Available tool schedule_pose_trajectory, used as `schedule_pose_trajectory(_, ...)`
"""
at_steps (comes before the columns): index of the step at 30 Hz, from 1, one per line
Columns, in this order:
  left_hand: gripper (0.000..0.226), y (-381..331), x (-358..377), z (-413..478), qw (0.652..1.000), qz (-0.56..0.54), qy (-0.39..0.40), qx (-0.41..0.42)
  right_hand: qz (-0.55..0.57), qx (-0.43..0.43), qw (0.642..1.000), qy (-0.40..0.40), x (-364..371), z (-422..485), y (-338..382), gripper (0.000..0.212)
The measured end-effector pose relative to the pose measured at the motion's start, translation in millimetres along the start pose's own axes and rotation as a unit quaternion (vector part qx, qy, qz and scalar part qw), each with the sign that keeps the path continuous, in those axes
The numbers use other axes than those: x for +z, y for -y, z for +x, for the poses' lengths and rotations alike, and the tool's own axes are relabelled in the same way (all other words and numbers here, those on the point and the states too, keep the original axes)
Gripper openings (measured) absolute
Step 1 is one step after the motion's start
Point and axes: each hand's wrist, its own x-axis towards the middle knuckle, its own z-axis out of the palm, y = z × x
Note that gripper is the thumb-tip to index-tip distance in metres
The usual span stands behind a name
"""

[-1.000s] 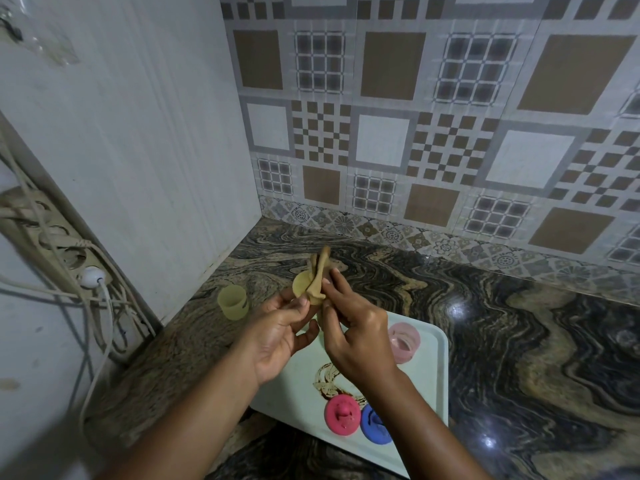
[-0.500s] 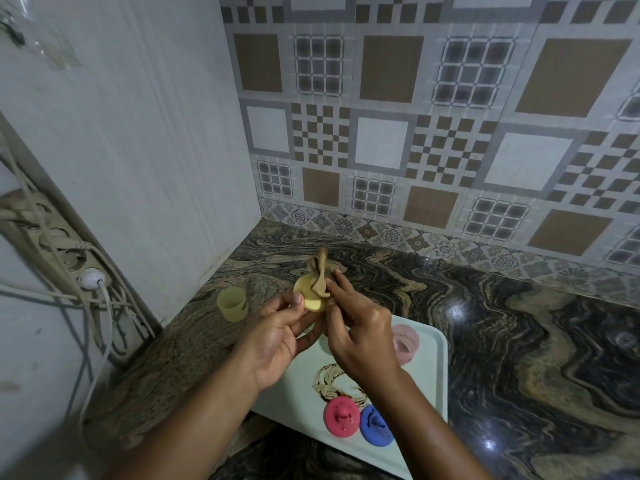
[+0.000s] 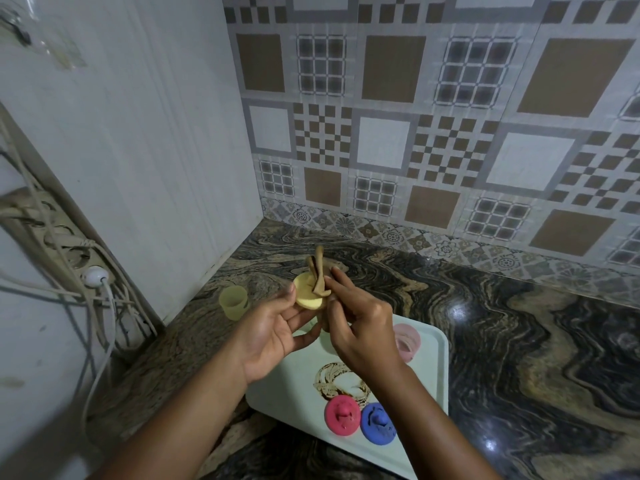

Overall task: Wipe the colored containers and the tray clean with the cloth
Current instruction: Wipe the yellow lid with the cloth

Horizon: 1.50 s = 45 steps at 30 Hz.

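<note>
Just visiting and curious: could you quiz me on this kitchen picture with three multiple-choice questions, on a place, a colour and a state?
1. Where is the yellow cup relative to the tray? A) on it B) on the counter to its left C) under it
2. What colour is the lid beside the blue lid? A) green B) pink C) white
3. What is the right hand doing? A) lying flat on the tray B) lifting the blue lid C) pinching the cloth at the yellow lid held by the left hand
1 B: it stands on the counter by the white wall. 2 B: the pink lid lies next to the blue one. 3 C: its fingers hold the tan cloth over the lid.
</note>
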Motion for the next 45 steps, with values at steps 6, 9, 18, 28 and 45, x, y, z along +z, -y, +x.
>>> schedule_pose_trajectory(6,0.025,8,6,6,0.997,-0.029,-0.042,0.053,-0.024,-0.017,1.000,0.000,12,-7,-2,0.037)
schedule_pose_trajectory(9,0.025,9,7,6,0.998,-0.017,-0.039,0.053,-0.026,-0.011,1.000,-0.008,12,-17,-2,0.039)
schedule_pose_trajectory(18,0.020,-1,-1,2,1.000,-0.007,-0.019,-0.013,-0.010,-0.006,1.000,-0.019,1,-3,-1,0.040)
schedule_pose_trajectory(28,0.023,13,2,9,0.997,-0.023,-0.063,0.045,-0.051,-0.027,0.998,-0.001,10,-21,-5,0.038)
schedule_pose_trajectory(45,0.028,10,8,8,0.998,-0.008,-0.040,0.047,-0.048,-0.031,0.998,-0.006,8,-5,-1,0.038)
